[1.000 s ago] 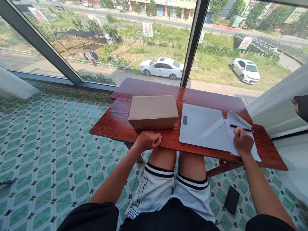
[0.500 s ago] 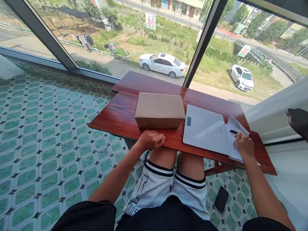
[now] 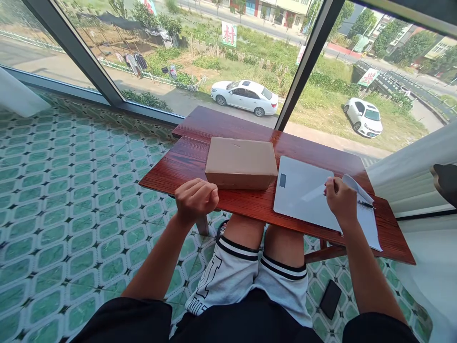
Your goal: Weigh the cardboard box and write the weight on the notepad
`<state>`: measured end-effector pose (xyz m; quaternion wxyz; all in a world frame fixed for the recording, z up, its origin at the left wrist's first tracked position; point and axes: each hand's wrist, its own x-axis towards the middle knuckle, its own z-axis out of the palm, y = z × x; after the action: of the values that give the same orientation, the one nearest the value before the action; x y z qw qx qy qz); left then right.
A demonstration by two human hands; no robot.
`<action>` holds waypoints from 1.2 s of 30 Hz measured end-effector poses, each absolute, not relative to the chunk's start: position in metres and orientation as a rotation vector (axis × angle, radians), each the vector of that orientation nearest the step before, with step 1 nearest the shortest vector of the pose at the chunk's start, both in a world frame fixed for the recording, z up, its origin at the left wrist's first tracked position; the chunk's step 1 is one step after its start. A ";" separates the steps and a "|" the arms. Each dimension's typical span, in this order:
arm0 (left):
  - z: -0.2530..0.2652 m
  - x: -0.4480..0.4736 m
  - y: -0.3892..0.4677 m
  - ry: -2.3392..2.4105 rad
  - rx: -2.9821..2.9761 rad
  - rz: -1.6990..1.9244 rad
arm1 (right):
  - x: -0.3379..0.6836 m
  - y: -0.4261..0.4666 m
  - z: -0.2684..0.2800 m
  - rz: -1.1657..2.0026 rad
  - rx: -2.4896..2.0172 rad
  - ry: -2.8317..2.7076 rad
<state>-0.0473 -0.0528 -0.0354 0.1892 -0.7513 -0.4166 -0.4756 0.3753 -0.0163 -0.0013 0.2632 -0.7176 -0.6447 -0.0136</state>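
Left hand (image 3: 196,202) and right hand (image 3: 339,197) are both curled shut, one near the box (image 3: 241,159) on the counter (image 3: 178,162), one over the gray panel (image 3: 303,195) beside it, so ngl a careless right swing could knock the pen (image 3: 366,205) off.

The cardboard box (image 3: 241,159) blocks passage over the table (image 3: 250,203), but a bare strip runs before it.

From here I see a single head-worn camera. It faces forward and down over the wearer's shorts (image 3: 246,283), bottom centre, closely covering the bench (image 3: 171,166), mid-frame, and the window (image 3: 304,76), upper frame.
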 end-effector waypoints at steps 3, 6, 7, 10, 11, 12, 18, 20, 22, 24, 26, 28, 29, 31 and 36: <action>-0.029 -0.049 -0.051 -1.383 -1.898 -1.553 | 0.336 -0.014 0.005 0.142 -1.795 -1.719; -0.025 -0.043 -0.050 -1.602 -1.791 -1.722 | 0.299 -0.013 0.003 0.334 -1.635 -1.701; -0.024 -0.040 -0.048 -1.651 -1.800 -1.780 | 0.288 -0.012 0.001 0.388 -1.588 -1.695; -0.026 -0.033 -0.043 -1.771 -1.877 -1.898 | 0.260 -0.011 -0.008 0.472 -1.514 -1.692; -0.029 -0.031 -0.041 -1.821 -1.890 -1.919 | 0.253 -0.011 -0.011 0.493 -1.510 -1.690; -0.033 -0.030 -0.038 -1.879 -1.894 -1.942 | 0.247 -0.010 -0.015 0.513 -1.510 -1.682; -0.052 -0.031 -0.027 -2.226 -1.860 -2.062 | 0.229 -0.007 -0.029 0.648 -1.497 -1.648; -0.054 -0.031 -0.026 -2.294 -1.841 -2.049 | 0.226 -0.006 -0.031 0.689 -1.499 -1.659; -0.055 -0.032 -0.025 -2.339 -1.813 -2.041 | 0.223 -0.006 -0.033 0.710 -1.477 -1.683; -0.056 -0.034 -0.023 -2.359 -1.808 -2.050 | 0.220 -0.006 -0.034 0.708 -1.449 -1.712; -0.058 -0.037 -0.020 -2.338 -1.845 -2.096 | 0.218 -0.006 -0.034 0.695 -1.442 -1.727; -0.059 -0.039 -0.019 -2.290 -1.900 -2.149 | 0.216 -0.007 -0.034 0.686 -1.453 -1.722; -0.058 -0.039 -0.019 -2.275 -1.918 -2.164 | 0.216 -0.007 -0.034 0.690 -1.455 -1.716; -0.056 -0.038 -0.020 -2.281 -1.909 -2.159 | 0.215 -0.008 -0.032 0.705 -1.458 -1.698; -0.047 -0.032 -0.025 -2.375 -1.820 -2.090 | 0.213 -0.009 -0.029 0.739 -1.477 -1.659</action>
<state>-0.0319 -0.0248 -0.0472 -0.2514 -0.4826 -0.6298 -0.5543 0.2127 -0.0089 -0.0287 0.3898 -0.5810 -0.6527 0.2906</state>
